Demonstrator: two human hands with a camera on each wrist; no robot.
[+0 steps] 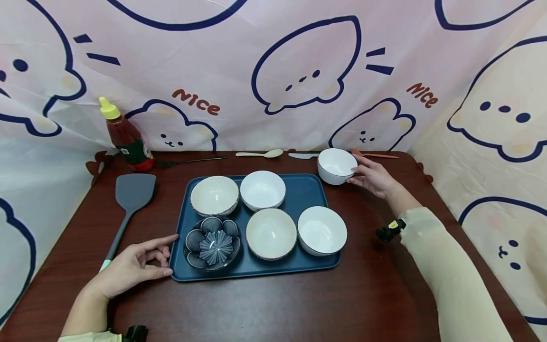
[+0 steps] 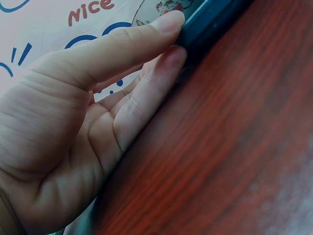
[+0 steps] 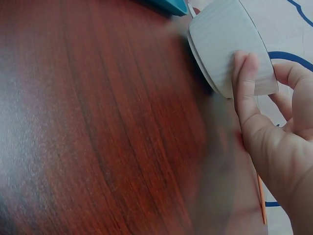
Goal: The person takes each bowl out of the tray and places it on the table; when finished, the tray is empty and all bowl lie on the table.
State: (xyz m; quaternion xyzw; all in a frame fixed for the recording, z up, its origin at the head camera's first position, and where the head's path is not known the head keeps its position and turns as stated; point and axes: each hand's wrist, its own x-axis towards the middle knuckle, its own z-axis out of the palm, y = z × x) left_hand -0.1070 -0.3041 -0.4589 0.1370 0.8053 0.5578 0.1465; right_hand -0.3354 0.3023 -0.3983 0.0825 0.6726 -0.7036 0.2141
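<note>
A dark blue tray (image 1: 303, 192) lies in the middle of the brown table (image 1: 273, 304). On it stand two white bowls (image 1: 262, 189), two cream bowls (image 1: 214, 194) and a blue flower-patterned bowl (image 1: 212, 242). My left hand (image 1: 171, 254) pinches the tray's front left rim (image 2: 210, 19) between a finger above and the thumb below. Off the tray at the back right stands another white bowl (image 1: 336, 165). My right hand (image 1: 358, 168) holds its right side, fingers against the outer wall (image 3: 225, 44).
A red sauce bottle (image 1: 128, 137) stands at the back left, a grey spatula (image 1: 132, 192) in front of it. A dark utensil (image 1: 192, 160), pale spoon (image 1: 260, 153), knife (image 1: 303, 155) and orange stick (image 1: 376, 155) lie along the back edge by the curtain.
</note>
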